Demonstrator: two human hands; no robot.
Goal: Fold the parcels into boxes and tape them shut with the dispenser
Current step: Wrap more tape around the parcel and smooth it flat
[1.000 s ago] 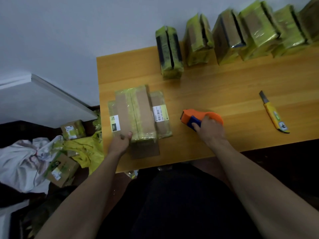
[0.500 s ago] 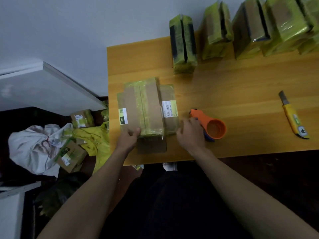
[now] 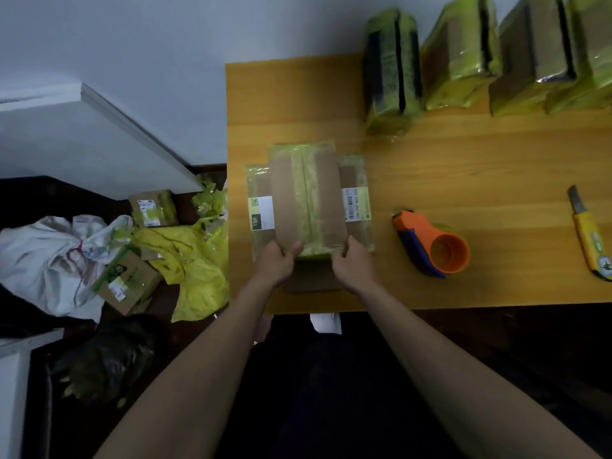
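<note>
So both hands are on the near end of the cardboard parcel point(image 3: 308, 200), which sits at the left end of the tabletop point(image 3: 463, 167) with its side flaps splayed out flat and a yellow-green tape strip running down the middle. Looks to me like the step here is getting the thing squared up and folded before any more tape goes on. If I were doing it, I'd keep both thumbs on top near the corners, pull the end in evenly so the top panel doesn't skew, and crease the brown flap sticking out toward the table edge firmly before letting go. The left hand point(image 3: 276, 265) has its thumb curled over the top of the near-left corner, fingers tucked under, so it's pinching the edge. The right hand point(image 3: 356, 265) grips the near-right corner much the same way, fingers bent around the side; can't see the fingertips underneath. The orange tape dispenser point(image 3: 432, 245) is lying untouched just to the right, easy reach. A yellow utility knife point(image 3: 591, 238) sits farther right, and a row of wrapped parcels point(image 3: 463, 61) lines the wall.
</note>
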